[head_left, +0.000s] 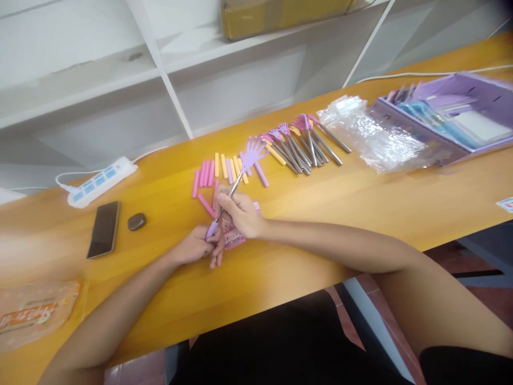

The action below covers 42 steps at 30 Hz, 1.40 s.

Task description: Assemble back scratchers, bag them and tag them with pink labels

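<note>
A back scratcher [253, 154] with a lilac hand-shaped head and a metal rod slants up between my two hands. My right hand [242, 213] is closed around its rod. At the lower end, my left hand [202, 243] grips the lilac handle sleeve [212, 229], which sits at the rod's end. Under my hands lies a pink printed packet [234, 238], partly covered. Just beyond them are loose pink tubes [206, 173], yellow tubes [233, 169] and lilac tubes [261, 174]. A pile of more back scratchers [306, 141] with metal rods and coloured heads lies farther right.
Clear plastic bags [372, 131] lie beside a purple box [444, 115] of packets at the right. On the left are a power strip [102, 182], a phone [103, 230], a small dark case [137, 221] and an orange-printed bag [38, 313]. White shelving [172, 101] stands behind the table.
</note>
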### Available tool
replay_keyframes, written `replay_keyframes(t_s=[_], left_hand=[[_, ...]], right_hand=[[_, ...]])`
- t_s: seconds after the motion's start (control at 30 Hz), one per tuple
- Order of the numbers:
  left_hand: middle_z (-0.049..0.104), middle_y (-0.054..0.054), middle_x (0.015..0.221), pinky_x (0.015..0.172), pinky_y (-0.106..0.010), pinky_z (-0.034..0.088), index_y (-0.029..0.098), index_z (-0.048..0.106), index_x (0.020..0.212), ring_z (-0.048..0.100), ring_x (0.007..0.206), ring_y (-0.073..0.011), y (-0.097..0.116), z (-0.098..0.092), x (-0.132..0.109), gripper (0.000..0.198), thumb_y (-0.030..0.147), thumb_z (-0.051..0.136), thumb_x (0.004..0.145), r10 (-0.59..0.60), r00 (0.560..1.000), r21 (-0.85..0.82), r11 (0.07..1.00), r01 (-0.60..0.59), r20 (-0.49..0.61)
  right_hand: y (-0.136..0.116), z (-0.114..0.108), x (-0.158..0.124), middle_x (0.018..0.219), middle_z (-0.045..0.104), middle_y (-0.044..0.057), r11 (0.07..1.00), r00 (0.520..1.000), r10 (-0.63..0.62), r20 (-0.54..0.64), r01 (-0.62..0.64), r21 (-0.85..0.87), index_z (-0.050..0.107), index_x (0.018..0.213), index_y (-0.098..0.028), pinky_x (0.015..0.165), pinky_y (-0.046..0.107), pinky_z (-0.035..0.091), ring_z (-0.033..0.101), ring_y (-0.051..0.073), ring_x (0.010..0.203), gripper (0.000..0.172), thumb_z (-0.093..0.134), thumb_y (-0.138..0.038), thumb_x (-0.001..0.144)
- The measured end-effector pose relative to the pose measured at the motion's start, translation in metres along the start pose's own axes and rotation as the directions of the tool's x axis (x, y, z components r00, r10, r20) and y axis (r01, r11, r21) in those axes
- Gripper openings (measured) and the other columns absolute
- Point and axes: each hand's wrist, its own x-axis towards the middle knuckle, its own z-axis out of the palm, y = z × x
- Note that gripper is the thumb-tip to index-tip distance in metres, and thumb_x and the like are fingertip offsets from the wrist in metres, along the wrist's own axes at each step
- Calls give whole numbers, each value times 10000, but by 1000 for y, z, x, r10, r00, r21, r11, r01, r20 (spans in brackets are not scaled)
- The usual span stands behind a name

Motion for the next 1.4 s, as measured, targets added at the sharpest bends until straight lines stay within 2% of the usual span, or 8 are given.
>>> replay_keyframes(t_s=[0.1, 0.23, 0.33, 0.53, 0.63, 0.83, 1.13, 1.4], left_hand=[[579, 54, 588, 403, -228, 568, 234, 323, 675, 766, 564, -226, 0, -1, 1, 314, 53, 553, 563, -13, 1000, -15, 1000, 13, 0], [605, 52, 596, 397, -238, 576, 235, 331, 695, 769, 575, -233, -1, -1, 3, 320, 47, 537, 538, -39, 999, -30, 999, 39, 11], [616, 50, 604, 395, -238, 575, 236, 328, 700, 764, 573, -227, 0, -1, 4, 321, 44, 529, 540, -42, 999, -39, 998, 42, 4], [597, 61, 611, 376, -219, 555, 231, 331, 706, 760, 550, -221, -3, 1, 5, 334, 40, 538, 526, -25, 1000, -98, 995, 24, -9], [560, 75, 605, 397, -203, 560, 223, 343, 701, 765, 551, -211, -6, 1, 5, 324, 37, 536, 517, -26, 999, -103, 994, 23, -23], [497, 81, 602, 449, -217, 600, 227, 352, 702, 770, 577, -197, -8, 0, 4, 277, 56, 546, 602, -17, 1000, -40, 999, 16, -27], [463, 90, 599, 477, -206, 599, 232, 333, 719, 772, 587, -181, -9, -1, 5, 268, 66, 538, 668, -14, 1000, 1, 1000, 14, 26], [467, 86, 591, 491, -214, 610, 225, 354, 712, 757, 565, -167, -6, 3, 5, 252, 71, 554, 722, 3, 1000, -5, 1000, -3, 27]], right_hand=[[-11, -15, 19, 852, 617, 20, 997, 998, -62, 4, 62, -51, 676, 799, -190, 802, 299, 497, 595, 135, 819, 502, 659, -629, 1042], [-30, -41, 49, 745, 538, -8, 1000, 985, -15, -171, 16, 5, 610, 802, -216, 679, 288, 474, 532, 126, 686, 627, 549, -801, 1018], [-38, -53, 60, 725, 502, -2, 999, 973, -7, -231, -4, -50, 571, 777, -224, 672, 289, 486, 522, 129, 679, 668, 452, -821, 1052], [-28, -62, 59, 743, 528, 1, 998, 989, -55, -134, 54, -14, 540, 720, -232, 640, 315, 486, 528, 137, 639, 665, 561, -837, 995], [-20, -62, 56, 724, 535, 8, 999, 991, -42, -125, 41, -8, 549, 705, -240, 645, 326, 493, 568, 158, 672, 675, 570, -857, 975], [-19, -53, 47, 696, 534, 20, 995, 976, -21, -216, 0, -96, 496, 654, -244, 659, 328, 514, 609, 173, 726, 729, 505, -901, 971], [-14, -43, 36, 695, 552, 31, 997, 968, -25, -248, 6, -74, 408, 650, -245, 672, 334, 539, 628, 176, 726, 729, 461, -879, 1006], [-14, -24, 27, 653, 540, 26, 986, 963, 13, -269, -57, -158, 382, 630, -260, 683, 355, 542, 529, 163, 616, 757, 384, -924, 993]])
